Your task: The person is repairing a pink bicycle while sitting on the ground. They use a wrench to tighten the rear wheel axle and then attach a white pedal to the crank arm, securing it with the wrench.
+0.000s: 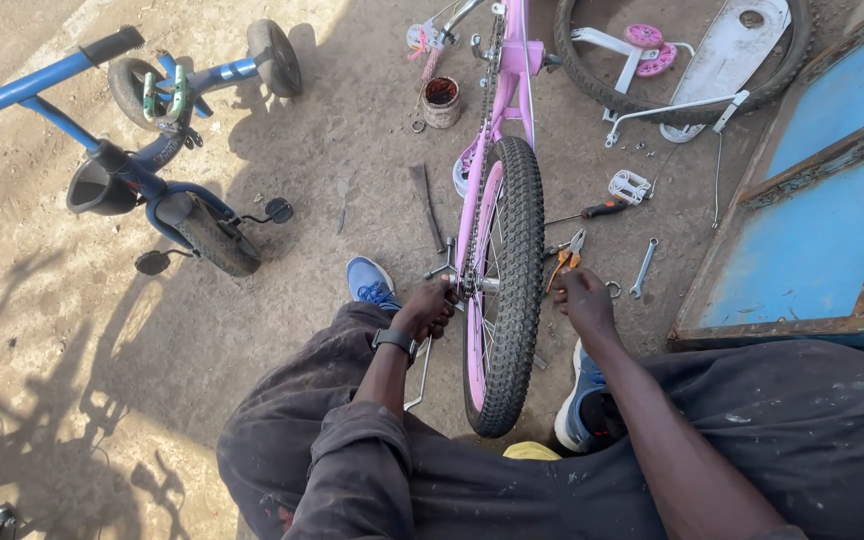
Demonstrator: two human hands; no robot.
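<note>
We look down from a head camera at our own two hands working on a small pink bicycle that stands upside down on bare, sunlit ground. Turned over like this, its rear wheel rises toward us between our knees, knobby black tyre uppermost, so the axle sits within easy reach on both sides.

Our left hand, with a dark watch on the wrist, is clenched at the left end of the axle, by the chain. It seems to grip a tool or nut there, though we cannot tell exactly what. Our right hand is closed at the right end of the axle; what it holds is hidden. One hand on each side suggests that one steadies the axle while the other turns.

Tools lie scattered near the wheel, close enough to grab: orange-handled pliers just beside the right hand, a spanner, a screwdriver, and a white pedal. Farther off are a small tin, a loose tyre, a white chain guard and pink training-wheel parts.

A blue children's bicycle lies on its side well to the left. A blue, rust-edged metal panel sits at the right. Our blue shoes flank the wheel.
</note>
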